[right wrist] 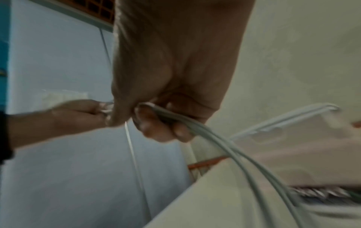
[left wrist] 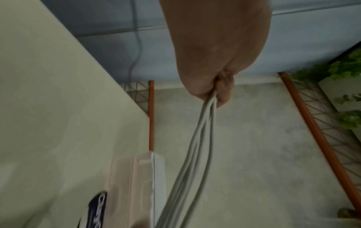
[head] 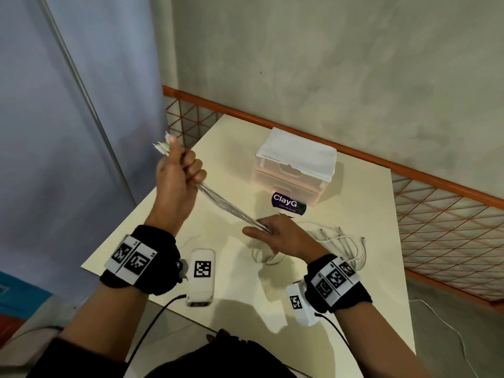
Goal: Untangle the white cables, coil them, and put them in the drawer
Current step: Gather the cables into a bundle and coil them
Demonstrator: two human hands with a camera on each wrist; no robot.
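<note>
A bundle of white cables [head: 229,207] stretches taut between my two hands above the cream table [head: 354,282]. My left hand [head: 185,165] is raised at the table's left edge and grips the bundle in a fist, plug ends poking out by the thumb. My right hand [head: 261,230] is lower, near the table's middle, with fingers curled round the same cables [right wrist: 224,146]. More cable ends [head: 341,241] lie loose on the table right of that hand. The translucent drawer unit [head: 289,184] stands behind, both drawers closed, a white cloth [head: 297,154] on top.
A purple ClayGo label [head: 289,205] lies in front of the drawer unit. An orange mesh railing [head: 450,227] runs along the table's far and right sides. A grey wall stands behind it, and a blue panel [head: 41,132] is on the left.
</note>
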